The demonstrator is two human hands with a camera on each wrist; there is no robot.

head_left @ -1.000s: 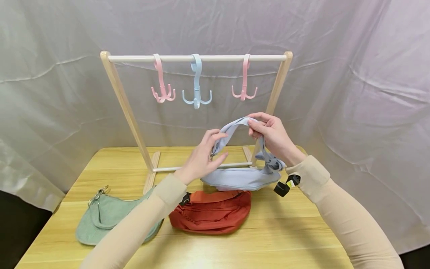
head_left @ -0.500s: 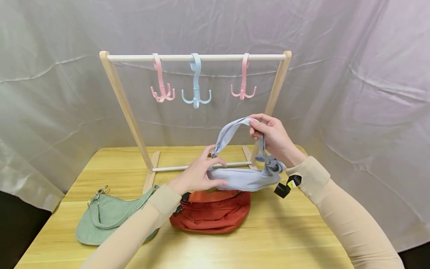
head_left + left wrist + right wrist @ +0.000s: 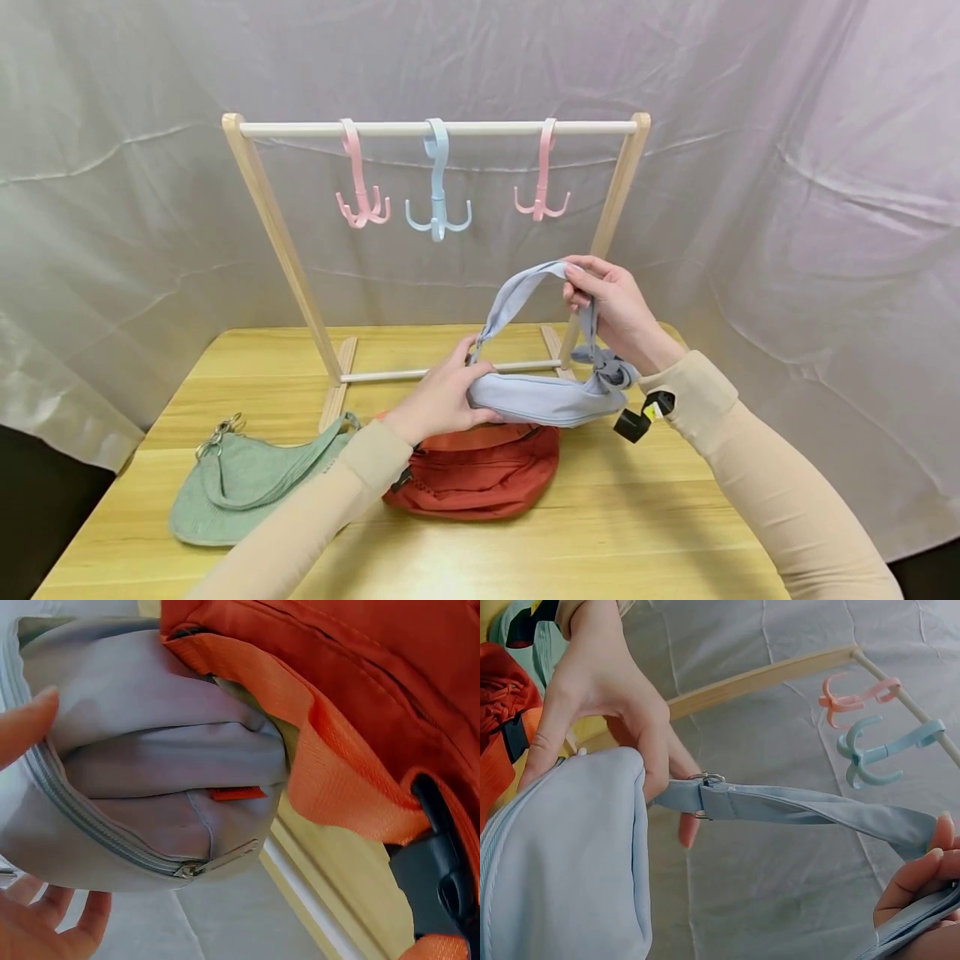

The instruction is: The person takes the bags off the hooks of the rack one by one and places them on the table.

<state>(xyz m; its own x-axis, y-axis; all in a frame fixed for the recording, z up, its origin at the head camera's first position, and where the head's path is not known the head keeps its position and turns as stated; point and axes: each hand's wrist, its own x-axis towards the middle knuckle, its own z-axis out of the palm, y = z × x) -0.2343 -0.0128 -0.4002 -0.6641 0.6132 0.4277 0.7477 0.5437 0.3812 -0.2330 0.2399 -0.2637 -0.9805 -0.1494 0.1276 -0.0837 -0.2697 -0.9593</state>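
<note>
A light blue shoulder bag [image 3: 547, 400] is raised over the table, with a zipper along its edge and a knot [image 3: 611, 371] at the right end of its strap. My left hand [image 3: 441, 402] grips the bag's left end, thumb on one side and fingers on the other; the left wrist view shows the zipper pull [image 3: 225, 859] beside it. My right hand [image 3: 621, 308] pinches the strap [image 3: 517, 298] near its top, so it arches above the bag. A metal strap buckle [image 3: 707, 780] shows by the left fingers in the right wrist view.
Just below the light blue bag lies a red-orange waist bag [image 3: 480, 483] with black buckles. A green handbag [image 3: 240, 483] rests on the table's left. Behind stands a wooden rack [image 3: 277, 242], its white bar [image 3: 495, 128] carrying two pink hooks [image 3: 542, 179] and one blue hook [image 3: 438, 183].
My left hand has let go of the strap's left side, moved down and taken hold of the bag's left end. My right hand stays on the strap, shifted slightly right.
</note>
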